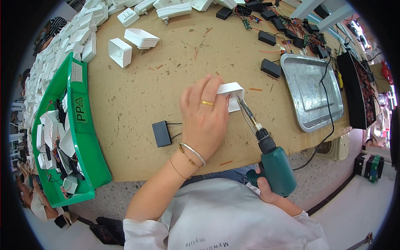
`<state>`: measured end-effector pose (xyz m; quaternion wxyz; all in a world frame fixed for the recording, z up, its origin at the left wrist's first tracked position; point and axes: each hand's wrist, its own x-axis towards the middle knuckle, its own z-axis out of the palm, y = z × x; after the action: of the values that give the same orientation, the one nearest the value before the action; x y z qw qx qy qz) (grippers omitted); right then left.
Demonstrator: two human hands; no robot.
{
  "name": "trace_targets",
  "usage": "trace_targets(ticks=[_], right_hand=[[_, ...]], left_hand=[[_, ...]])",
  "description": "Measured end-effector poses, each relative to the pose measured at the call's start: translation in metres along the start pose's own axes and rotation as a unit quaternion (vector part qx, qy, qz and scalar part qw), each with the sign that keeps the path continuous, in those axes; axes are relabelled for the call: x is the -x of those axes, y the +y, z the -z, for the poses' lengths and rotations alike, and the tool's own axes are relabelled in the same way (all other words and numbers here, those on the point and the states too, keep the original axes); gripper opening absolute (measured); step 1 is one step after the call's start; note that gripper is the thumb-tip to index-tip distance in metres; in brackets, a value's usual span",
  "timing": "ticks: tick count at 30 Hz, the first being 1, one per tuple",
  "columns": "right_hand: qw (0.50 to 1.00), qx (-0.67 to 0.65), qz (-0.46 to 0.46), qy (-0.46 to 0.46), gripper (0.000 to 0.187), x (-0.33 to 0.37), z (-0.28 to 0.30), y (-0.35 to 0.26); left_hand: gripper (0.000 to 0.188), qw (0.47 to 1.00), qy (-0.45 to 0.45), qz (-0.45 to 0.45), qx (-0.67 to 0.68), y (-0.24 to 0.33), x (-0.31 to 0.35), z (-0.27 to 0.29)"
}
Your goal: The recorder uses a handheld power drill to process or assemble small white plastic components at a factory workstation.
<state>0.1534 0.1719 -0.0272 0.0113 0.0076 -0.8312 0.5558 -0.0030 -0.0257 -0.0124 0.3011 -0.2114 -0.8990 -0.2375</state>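
Note:
My left hand (204,112), with a ring and bracelets, is closed around a small white plastic housing (231,88) at the middle of the table. A bit of red wire shows inside the housing. In my right hand (266,191) is a green pistol-shaped soldering gun (277,168), gripped by its handle. Its metal tip reaches into the housing's open side; whether it touches anything there I cannot tell. Left of my wrist lies a black rectangular box (161,133), its two dark wires running under my left hand.
A green bin (92,146) of housings and wired parts stands at the left. White housings (85,31) are heaped at the far left, two lying apart. Black boxes and wired boards (287,29) cover the far right. A metal tray (306,118) has a black cord (329,104) across it.

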Motion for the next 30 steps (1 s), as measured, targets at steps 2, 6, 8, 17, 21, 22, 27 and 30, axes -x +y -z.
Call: trace_targets(ticks=[2, 6, 8, 17, 21, 22, 27, 30], right_hand=[[1.0, -0.011, -0.003, 0.006, 0.03, 0.0, -0.001, -0.002], [0.999, -0.028, -0.018, 0.008, 0.03, 0.001, -0.001, -0.001], [1.0, -0.019, -0.012, 0.007, 0.03, 0.001, -0.001, 0.0], [1.0, -0.002, -0.01, 0.012, 0.03, -0.003, -0.004, -0.002], [0.999, 0.031, 0.008, 0.001, 0.03, -0.007, -0.004, 0.002], [0.999, 0.031, 0.008, 0.001, 0.03, -0.009, -0.004, 0.001], [0.998, 0.005, -0.055, 0.032, 0.028, -0.012, -0.009, -0.004], [0.998, 0.043, -0.026, 0.028, 0.026, -0.013, -0.009, -0.001]], left_hand=[[0.012, 0.999, -0.019, 0.012, 0.025, 0.0, 0.001, -0.001], [0.012, 0.994, -0.039, 0.07, 0.07, 0.002, -0.004, -0.001], [0.012, 0.995, -0.035, 0.069, 0.07, 0.003, -0.005, -0.002], [0.014, 0.995, -0.039, 0.063, 0.062, -0.001, -0.003, -0.004], [0.018, 0.995, -0.051, 0.061, 0.056, -0.002, -0.004, -0.004], [0.018, 0.995, -0.051, 0.061, 0.056, -0.002, -0.004, -0.004], [0.017, 0.995, -0.053, 0.065, 0.054, -0.001, -0.004, -0.004], [0.013, 0.995, -0.027, 0.071, 0.058, 0.0, -0.006, -0.004]])
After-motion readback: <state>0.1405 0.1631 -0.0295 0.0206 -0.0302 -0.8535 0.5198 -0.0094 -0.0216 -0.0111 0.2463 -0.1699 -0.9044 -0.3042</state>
